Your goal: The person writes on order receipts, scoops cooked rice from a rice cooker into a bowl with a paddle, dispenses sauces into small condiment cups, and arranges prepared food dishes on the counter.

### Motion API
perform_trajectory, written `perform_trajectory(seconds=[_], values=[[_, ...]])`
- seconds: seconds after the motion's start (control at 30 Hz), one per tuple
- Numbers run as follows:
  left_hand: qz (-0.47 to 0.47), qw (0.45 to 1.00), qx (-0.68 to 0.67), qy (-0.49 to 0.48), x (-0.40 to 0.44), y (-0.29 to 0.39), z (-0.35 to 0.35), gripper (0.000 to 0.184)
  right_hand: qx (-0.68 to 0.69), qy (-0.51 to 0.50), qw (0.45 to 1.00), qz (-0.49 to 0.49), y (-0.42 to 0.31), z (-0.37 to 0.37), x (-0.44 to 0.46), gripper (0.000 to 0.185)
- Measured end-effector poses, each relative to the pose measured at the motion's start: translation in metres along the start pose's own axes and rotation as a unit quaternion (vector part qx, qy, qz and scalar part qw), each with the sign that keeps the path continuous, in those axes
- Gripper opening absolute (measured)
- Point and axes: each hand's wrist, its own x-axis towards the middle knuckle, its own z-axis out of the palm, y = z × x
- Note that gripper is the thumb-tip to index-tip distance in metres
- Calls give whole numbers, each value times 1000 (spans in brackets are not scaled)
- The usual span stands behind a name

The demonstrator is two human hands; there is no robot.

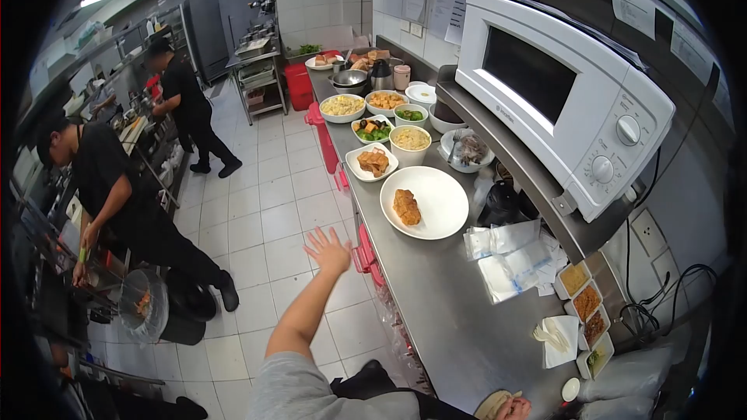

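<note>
My left hand (pixel 328 251) is stretched out over the tiled floor beside the counter, fingers spread, holding nothing. At the bottom edge, my right hand (pixel 515 407) is curled against a beige rounded object (pixel 492 403), partly cut off by the frame. A large white plate (pixel 443 206) with a piece of fried food (pixel 405 208) lies on the steel counter (pixel 420 288). Behind it are a square white dish (pixel 356 165) with browned food, a bowl of pale grains (pixel 410 138) and several bowls of vegetables and other food.
A white microwave (pixel 537 78) stands on a shelf above the counter's right side. Plastic packets (pixel 506 260), a napkin with pale utensils (pixel 559 341) and small condiment containers (pixel 587 303) lie below. Two people in dark clothes (pixel 117 179) (pixel 185 89) stand at left near a lined bin (pixel 144 305).
</note>
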Motion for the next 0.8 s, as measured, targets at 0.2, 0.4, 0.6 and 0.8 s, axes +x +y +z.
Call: perform_trajectory(seconds=[0.2, 0.4, 0.6, 0.8], values=[[-73, 925, -363, -82, 131, -37, 21, 61, -114, -7, 993, 39, -28, -1, 19, 21], [-122, 510, -835, -170, 301, 0, -19, 56, -105, 35, 990, 83, -159, 64, 97, 32], [-172, 393, -857, -285, 478, 35, 15, 65, 99, -123, 982, -107, -316, 193, 158, 20], [-134, 379, -862, -309, 552, 67, 53, 61, 113, -122, 982, -86, -363, 231, 184, 18]])
